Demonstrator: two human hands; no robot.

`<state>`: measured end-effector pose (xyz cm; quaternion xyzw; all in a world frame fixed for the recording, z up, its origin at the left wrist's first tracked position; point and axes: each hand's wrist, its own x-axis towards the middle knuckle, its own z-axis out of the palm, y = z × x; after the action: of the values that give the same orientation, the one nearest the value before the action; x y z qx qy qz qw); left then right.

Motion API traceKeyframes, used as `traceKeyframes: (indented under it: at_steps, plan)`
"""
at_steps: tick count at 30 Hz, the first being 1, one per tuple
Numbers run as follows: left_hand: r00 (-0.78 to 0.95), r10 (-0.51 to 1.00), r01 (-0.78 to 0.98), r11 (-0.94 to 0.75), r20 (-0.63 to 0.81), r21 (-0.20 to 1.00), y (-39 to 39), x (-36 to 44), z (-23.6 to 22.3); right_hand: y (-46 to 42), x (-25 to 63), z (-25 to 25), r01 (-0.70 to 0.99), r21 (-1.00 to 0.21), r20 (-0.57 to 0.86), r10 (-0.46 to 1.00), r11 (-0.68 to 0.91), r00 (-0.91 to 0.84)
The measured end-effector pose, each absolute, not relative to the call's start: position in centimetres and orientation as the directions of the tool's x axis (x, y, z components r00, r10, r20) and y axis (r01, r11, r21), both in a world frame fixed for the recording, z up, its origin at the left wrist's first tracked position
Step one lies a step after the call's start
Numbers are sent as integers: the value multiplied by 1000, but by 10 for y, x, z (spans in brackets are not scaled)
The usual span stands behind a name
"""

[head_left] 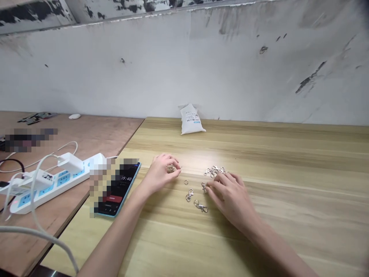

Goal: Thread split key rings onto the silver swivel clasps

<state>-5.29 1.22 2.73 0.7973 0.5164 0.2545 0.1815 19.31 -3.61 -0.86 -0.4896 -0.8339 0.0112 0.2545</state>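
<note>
My left hand curls over a small pile of metal rings, partly hidden behind its fingers. Thumb and forefinger come together at a small glint that looks like a ring. My right hand pinches a silver swivel clasp at its fingertips, close to the tabletop. Between the hands lies one loose ring. Nearer to me are a swivel clasp with a ring and another clasp with a ring. Beyond my right fingers sits a heap of swivel clasps.
A phone lies left of my left forearm. On the adjoining brown table are a white power strip with chargers, and cables. A white plastic packet stands near the wall at the back.
</note>
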Motion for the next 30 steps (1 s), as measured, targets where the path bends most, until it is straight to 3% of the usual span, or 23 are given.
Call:
traceKeyframes:
  at_steps: [3, 6, 11, 13, 20, 25, 30]
  plan:
    - [348, 913, 732, -406, 213, 547, 11, -51, 28, -44, 189, -10, 840, -180, 429, 809, 512, -401]
    - [362, 908, 727, -417, 210, 546, 10, -48, 27, -42, 180, -11, 859, -17, 456, 769, 512, -449]
    - [383, 900, 731, -434, 210, 527, 10, -46, 25, -32, 176, -8, 820, 166, 399, 723, 548, -564]
    - [389, 898, 727, -437, 208, 529, 9, -45, 25, -28, 175, -7, 822, 144, 372, 740, 551, -561]
    - [439, 876, 694, -471, 198, 544, 5, -38, 21, -28, 183, 2, 854, -131, 267, 847, 504, -459]
    - [447, 874, 687, -472, 190, 553, 4, -36, 21, -44, 200, 9, 841, -105, 286, 826, 531, -486]
    - [456, 871, 687, -474, 181, 551, 3, -34, 22, -44, 184, 11, 907, -21, 223, 886, 421, -407]
